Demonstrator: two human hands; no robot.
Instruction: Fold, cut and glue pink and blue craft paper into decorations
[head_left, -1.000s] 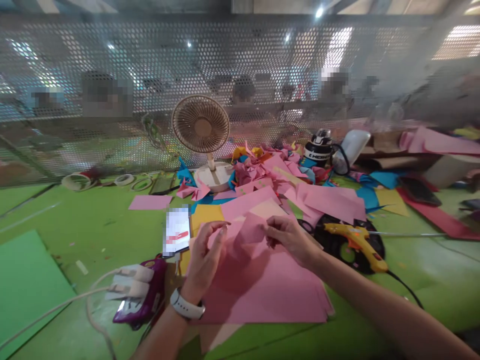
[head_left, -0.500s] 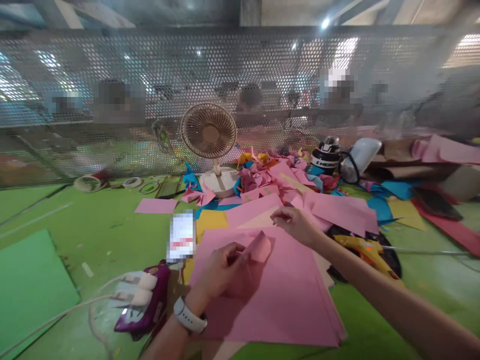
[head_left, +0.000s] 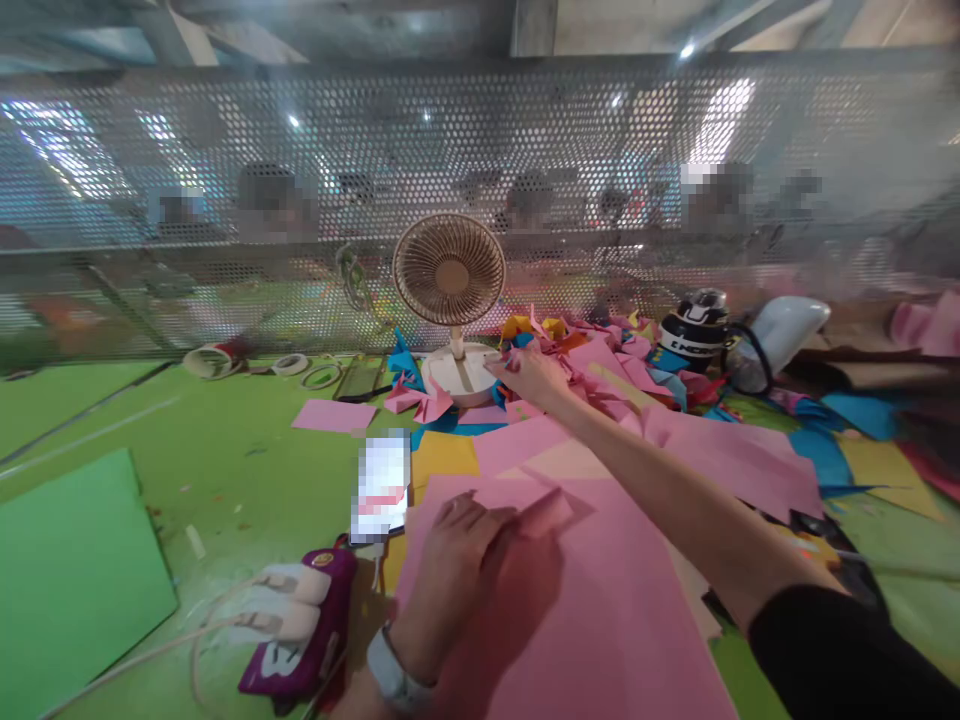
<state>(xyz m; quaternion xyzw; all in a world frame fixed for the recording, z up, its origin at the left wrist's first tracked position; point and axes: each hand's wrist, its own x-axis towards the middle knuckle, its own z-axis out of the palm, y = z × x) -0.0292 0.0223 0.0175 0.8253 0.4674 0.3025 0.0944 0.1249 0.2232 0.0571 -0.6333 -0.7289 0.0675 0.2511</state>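
My left hand [head_left: 469, 550], with a pale-strapped watch on the wrist, is closed on a folded piece of pink paper [head_left: 546, 513]. The piece stands partly raised over a stack of pink sheets [head_left: 615, 590], and the hand covers part of it. Reaching forward, my right hand [head_left: 534, 375] is over the near edge of the heap of folded paper [head_left: 592, 350], beside the base of a small fan [head_left: 451, 275]. Its fingers look drawn together; anything between them is too small to make out.
Left of the stack lie a phone [head_left: 381, 488] and a purple power bank [head_left: 304, 630] with white plugs and cables. A black-and-white bottle [head_left: 694, 325] stands at the back right. Tape rolls [head_left: 289, 365] and a green sheet [head_left: 75, 560] are on the left. A perforated metal screen [head_left: 322, 150] closes off the back.
My right hand has moved forward and left, from above the pink stack to the heap near the fan. My left hand keeps hold of the folded paper. The view has shifted slightly left.
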